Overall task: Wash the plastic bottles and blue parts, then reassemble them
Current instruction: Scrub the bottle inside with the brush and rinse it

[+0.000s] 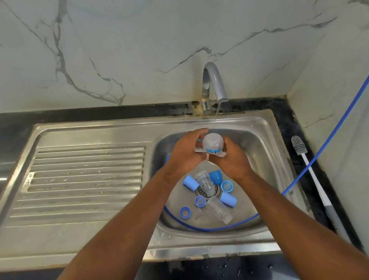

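Together, gripping one clear plastic bottle [213, 144] with left hand [187, 155] and right hand [233, 160], over far side of sink [266, 119], under running tap [215, 81]; blue parts [191, 182] loose nearer.

The sink [84, 131] is scuffed, dull stainless steel; inside it lie clear plastic bottles [219, 210] and smooth blue plastic caps [190, 182].

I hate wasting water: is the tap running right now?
On. A thin stream of water falls from the tap spout toward the plastic bottle that the left hand and right hand hold over the sink.
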